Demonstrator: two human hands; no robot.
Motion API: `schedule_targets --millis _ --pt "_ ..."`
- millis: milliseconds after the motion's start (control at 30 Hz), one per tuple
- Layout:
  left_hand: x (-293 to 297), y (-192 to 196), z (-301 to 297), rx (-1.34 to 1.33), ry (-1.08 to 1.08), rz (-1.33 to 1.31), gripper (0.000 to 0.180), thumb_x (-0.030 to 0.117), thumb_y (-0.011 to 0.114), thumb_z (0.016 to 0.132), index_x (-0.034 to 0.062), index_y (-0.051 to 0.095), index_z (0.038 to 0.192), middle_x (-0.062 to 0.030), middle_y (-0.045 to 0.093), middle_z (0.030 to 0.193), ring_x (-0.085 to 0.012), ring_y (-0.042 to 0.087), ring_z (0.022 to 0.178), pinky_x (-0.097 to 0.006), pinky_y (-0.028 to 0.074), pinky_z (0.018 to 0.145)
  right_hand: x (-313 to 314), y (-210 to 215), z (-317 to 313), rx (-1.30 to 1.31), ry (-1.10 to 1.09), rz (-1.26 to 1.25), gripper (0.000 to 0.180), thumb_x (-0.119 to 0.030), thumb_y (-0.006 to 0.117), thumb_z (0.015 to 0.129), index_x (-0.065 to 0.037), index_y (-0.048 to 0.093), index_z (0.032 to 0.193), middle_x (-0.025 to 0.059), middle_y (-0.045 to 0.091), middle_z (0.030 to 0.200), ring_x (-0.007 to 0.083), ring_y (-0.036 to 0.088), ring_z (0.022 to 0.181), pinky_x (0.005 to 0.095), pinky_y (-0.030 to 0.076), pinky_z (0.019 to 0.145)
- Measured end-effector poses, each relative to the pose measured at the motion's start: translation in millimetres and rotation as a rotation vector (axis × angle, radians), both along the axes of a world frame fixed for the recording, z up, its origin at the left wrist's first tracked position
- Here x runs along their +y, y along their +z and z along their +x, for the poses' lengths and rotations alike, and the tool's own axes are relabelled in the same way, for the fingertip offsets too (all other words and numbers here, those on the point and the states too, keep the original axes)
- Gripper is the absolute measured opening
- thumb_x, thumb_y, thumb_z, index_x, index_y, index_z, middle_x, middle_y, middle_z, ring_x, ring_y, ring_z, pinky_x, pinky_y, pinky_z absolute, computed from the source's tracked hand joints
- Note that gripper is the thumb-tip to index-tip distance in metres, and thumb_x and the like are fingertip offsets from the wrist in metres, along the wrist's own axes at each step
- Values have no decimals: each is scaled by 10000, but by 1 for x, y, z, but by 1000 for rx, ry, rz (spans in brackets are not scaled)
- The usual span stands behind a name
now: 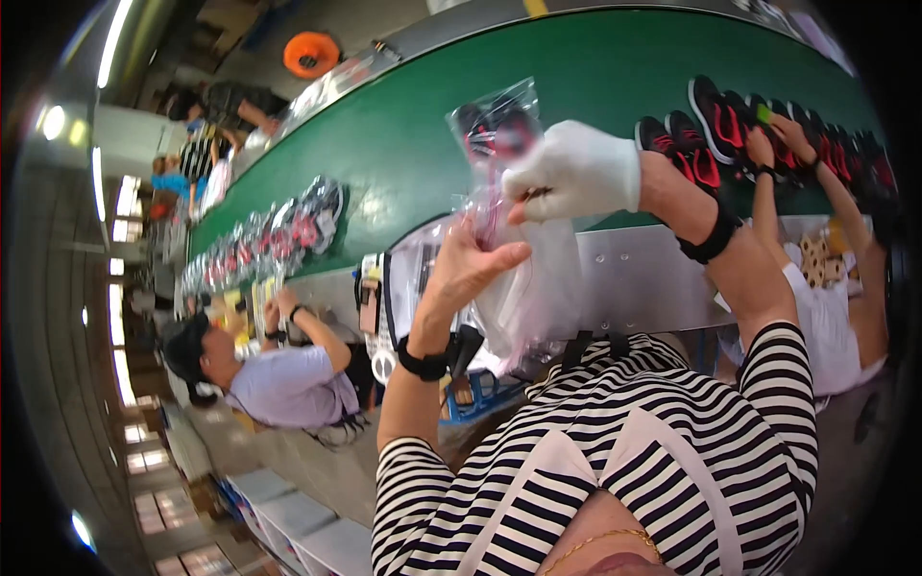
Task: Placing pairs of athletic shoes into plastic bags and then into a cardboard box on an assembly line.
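Observation:
A clear plastic bag (526, 96) with a pair of black and red shoes (490, 132) in it is over the green belt, just beyond my hands. My right hand (576, 173), in a white glove, is closed in a fist at the gathered end of this bag. Below and to its left, my bare left hand (466, 269) has its fingers on the crumpled clear film, thumb pointing right. More loose clear plastic (533, 298) hangs beneath both hands, in front of the metal edge. Film and blur partly hide the left fingertips.
The green conveyor belt (403, 134) curves across ahead. Bagged shoes (279, 235) line its left part; unbagged black and red shoes (715, 120) stand at right, where a co-worker's hands (778, 144) work. Another person (288, 374) works at left. An orange round object (311, 55) is beyond the belt.

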State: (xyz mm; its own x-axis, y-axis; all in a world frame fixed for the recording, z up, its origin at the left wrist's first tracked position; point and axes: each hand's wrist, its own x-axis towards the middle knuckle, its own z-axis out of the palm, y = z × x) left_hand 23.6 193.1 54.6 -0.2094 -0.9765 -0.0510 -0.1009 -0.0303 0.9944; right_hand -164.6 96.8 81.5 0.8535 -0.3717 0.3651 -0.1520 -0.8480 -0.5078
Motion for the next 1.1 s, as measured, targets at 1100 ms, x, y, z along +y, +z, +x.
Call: schedule_targets --millis 1100 --pt "-100 -64 -83 -100 3 -358 146 71 554 857 -11 571 737 14 493 581 -89 415 521 -285 326 468 36 -91 -87 -109 -815 -118 158 -144 645 687 -82 565 808 92 569 788 268 572 749 356 471 630"
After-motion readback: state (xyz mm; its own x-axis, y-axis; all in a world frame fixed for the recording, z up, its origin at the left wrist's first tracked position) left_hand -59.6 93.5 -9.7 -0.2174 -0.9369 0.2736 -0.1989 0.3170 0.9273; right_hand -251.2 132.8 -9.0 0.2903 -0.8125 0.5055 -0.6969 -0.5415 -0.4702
